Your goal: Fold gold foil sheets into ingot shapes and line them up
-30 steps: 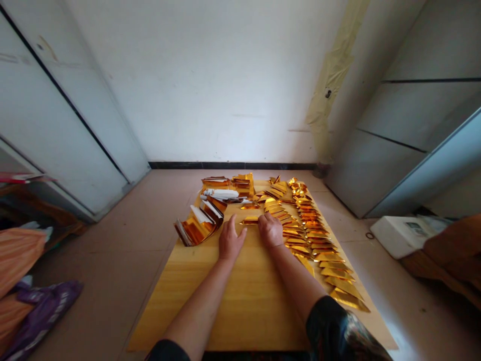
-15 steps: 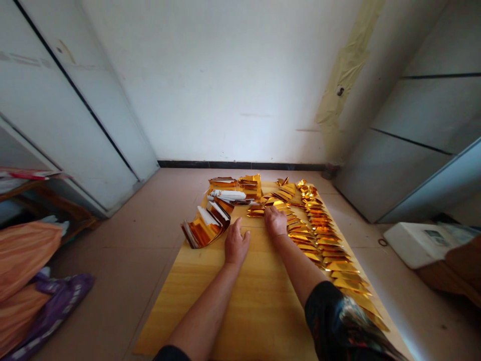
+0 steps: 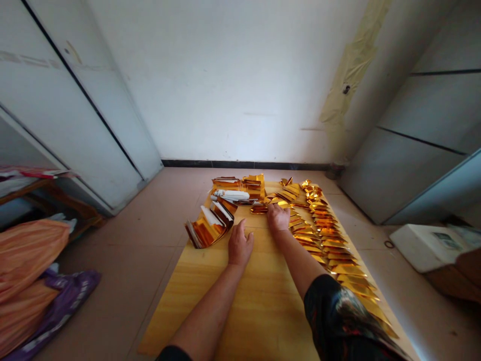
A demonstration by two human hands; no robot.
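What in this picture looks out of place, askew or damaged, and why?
The yellowish tape on the wall looks odd: it is wrinkled and ragged-edged. Along the right side of the board, the row of folded gold pieces looks jumbled at its far end, unlike its neater overlapping nearer part.

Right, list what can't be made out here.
In the head view:
Right hand: most fingertips, hidden behind its knuckles.
Folded gold foil piece: right end, behind that hand.
Purple bag: lettering, blurred.
White box: dark patch, too small to identify.
Left sleeve: cut off by the bottom edge.
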